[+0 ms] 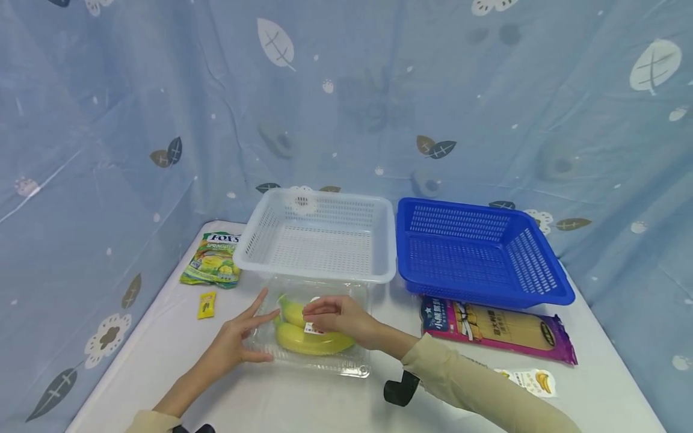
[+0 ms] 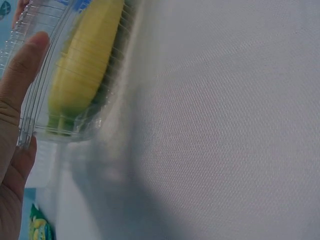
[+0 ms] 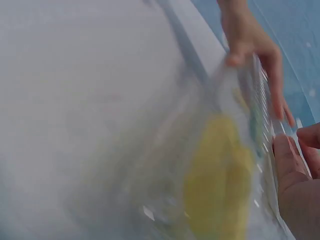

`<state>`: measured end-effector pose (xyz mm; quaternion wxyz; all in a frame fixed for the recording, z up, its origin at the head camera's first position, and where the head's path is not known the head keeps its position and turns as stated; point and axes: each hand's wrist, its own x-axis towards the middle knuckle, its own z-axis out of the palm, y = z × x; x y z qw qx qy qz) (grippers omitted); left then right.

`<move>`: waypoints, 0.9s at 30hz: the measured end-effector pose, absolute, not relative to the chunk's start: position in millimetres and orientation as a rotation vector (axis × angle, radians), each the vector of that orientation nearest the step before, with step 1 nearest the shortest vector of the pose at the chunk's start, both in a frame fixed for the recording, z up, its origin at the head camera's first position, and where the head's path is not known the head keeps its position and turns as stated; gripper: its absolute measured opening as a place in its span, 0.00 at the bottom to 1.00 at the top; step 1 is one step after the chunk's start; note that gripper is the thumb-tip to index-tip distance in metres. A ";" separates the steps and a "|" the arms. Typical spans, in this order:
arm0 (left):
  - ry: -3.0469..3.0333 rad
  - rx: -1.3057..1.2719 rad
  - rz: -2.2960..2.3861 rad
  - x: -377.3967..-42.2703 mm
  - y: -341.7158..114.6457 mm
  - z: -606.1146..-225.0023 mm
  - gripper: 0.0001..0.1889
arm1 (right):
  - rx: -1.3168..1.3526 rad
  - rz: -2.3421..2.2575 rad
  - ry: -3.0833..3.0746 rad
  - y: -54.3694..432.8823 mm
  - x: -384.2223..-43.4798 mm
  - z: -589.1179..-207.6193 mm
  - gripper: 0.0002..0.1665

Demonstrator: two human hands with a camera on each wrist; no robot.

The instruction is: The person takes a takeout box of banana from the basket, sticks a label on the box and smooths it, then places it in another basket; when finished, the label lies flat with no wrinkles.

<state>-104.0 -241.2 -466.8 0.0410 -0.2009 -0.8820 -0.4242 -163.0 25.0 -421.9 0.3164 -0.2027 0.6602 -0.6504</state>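
Observation:
A clear plastic clamshell box (image 1: 354, 362) holds yellow bananas (image 1: 311, 341) and stands in front of the white basket. At its left end my left hand (image 1: 238, 337) spreads its fingers over the lid, thumb low on the front side; the left wrist view shows that thumb (image 2: 22, 67) against the ribbed wall. From the right, my right hand (image 1: 346, 322) reaches across the top, fingers bent slightly and touching the lid. Beneath them shows part of a white label (image 1: 313, 329) with red print; the hand covers the rest. Blur softens the bananas in the right wrist view.
A white basket (image 1: 314, 273) and a blue basket (image 1: 487, 291) stand behind. Left lie a green Fox's candy bag (image 1: 213, 261) and a small yellow packet (image 1: 206, 305). On the right are a pasta packet (image 1: 503, 331) and a banana-printed tag (image 1: 533, 382), partly behind the right sleeve.

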 end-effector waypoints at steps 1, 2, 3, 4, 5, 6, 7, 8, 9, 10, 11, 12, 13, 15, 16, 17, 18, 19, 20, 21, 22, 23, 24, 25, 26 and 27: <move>-2.699 -0.619 -1.291 -104.9 -241.4 -466.9 0.41 | -0.532 -1.709 1.721 25.0 -159.8 -421.8 0.17; -2.698 -0.622 -1.287 -105.5 -241.6 -466.9 0.41 | -0.543 -1.702 1.706 25.5 -156.4 -421.3 0.17; -2.696 -0.626 -1.284 -105.7 -241.8 -466.9 0.41 | -0.559 -1.702 1.680 26.4 -153.1 -421.0 0.17; -2.696 -0.631 -1.280 -105.7 -241.9 -466.8 0.41 | -0.585 -1.705 1.673 27.5 -149.3 -420.4 0.17; -2.700 -0.636 -1.277 -105.5 -242.0 -466.3 0.41 | -0.630 -1.710 1.692 29.3 -145.2 -420.0 0.17; -2.708 -0.641 -1.276 -105.2 -242.1 -465.4 0.41 | -0.691 -1.718 1.730 31.6 -140.6 -419.9 0.16; -2.720 -0.646 -1.281 -104.6 -242.4 -463.9 0.42 | -0.793 -1.714 1.799 34.8 -136.1 -420.8 0.16; -2.737 -0.653 -1.281 -104.1 -243.0 -461.9 0.42 | -0.930 -1.689 1.902 39.0 -131.5 -422.1 0.16; -2.758 -0.666 -1.281 -103.6 -243.9 -459.3 0.43 | -1.077 -1.654 2.031 43.6 -127.2 -424.6 0.16; -2.781 -0.682 -1.281 -103.3 -245.4 -456.2 0.44 | -1.233 -1.595 2.192 48.6 -123.2 -428.2 0.17; -2.804 -0.697 -1.274 -103.0 -247.1 -453.1 0.45 | -1.365 -1.521 2.359 53.9 -119.4 -432.3 0.19; -2.821 -0.714 -1.274 -103.1 -249.3 -450.1 0.46 | -1.465 -1.447 2.507 58.9 -116.1 -437.4 0.21; -2.833 -0.719 -1.280 -102.9 -251.8 -447.5 0.46 | -1.534 -1.372 2.634 63.7 -113.1 -442.8 0.23; -2.815 -0.737 -1.280 -105.1 -257.1 -443.4 0.45 | -1.527 -1.288 2.794 70.4 -107.7 -453.1 0.28; -2.795 -0.733 -1.284 -107.4 -259.7 -441.5 0.44 | -1.468 -1.282 2.838 72.3 -104.9 -457.8 0.31; -2.764 -0.724 -1.291 -110.8 -262.2 -440.1 0.42 | -1.378 -1.298 2.865 73.2 -102.2 -462.1 0.34; -2.732 -0.704 -1.278 -115.1 -264.6 -438.5 0.40 | -1.278 -1.348 2.864 73.1 -99.6 -466.0 0.37; -2.705 -0.670 -1.256 -120.1 -267.3 -437.1 0.38 | -1.177 -1.401 2.856 72.0 -97.2 -469.2 0.39; -2.672 -0.640 -1.228 -125.8 -269.9 -435.9 0.36 | -1.071 -1.470 2.830 70.0 -95.0 -472.0 0.42; -2.650 -0.601 -1.211 -132.0 -272.6 -434.4 0.35 | -0.967 -1.546 2.790 67.4 -93.1 -474.2 0.44; -2.639 -0.551 -1.197 -138.6 -275.3 -433.0 0.34 | -0.886 -1.616 2.754 64.3 -91.5 -476.1 0.47; -2.632 -0.506 -1.179 -145.9 -278.3 -432.0 0.34 | -0.810 -1.675 2.721 60.8 -90.4 -477.9 0.49; -2.642 -0.458 -1.167 -153.4 -281.2 -430.8 0.35 | -0.744 -1.723 2.696 57.3 -89.5 -479.1 0.51; -2.659 -0.424 -1.168 -161.4 -284.3 -429.8 0.37 | -0.686 -1.753 2.685 54.0 -88.9 -480.1 0.53; -2.681 -0.399 -1.175 -169.6 -287.1 -428.5 0.39 | -0.631 -1.779 2.678 51.0 -88.4 -480.8 0.54; -2.714 -0.379 -1.186 -177.9 -289.8 -427.1 0.40 | -0.592 -1.794 2.678 48.4 -88.3 -481.4 0.55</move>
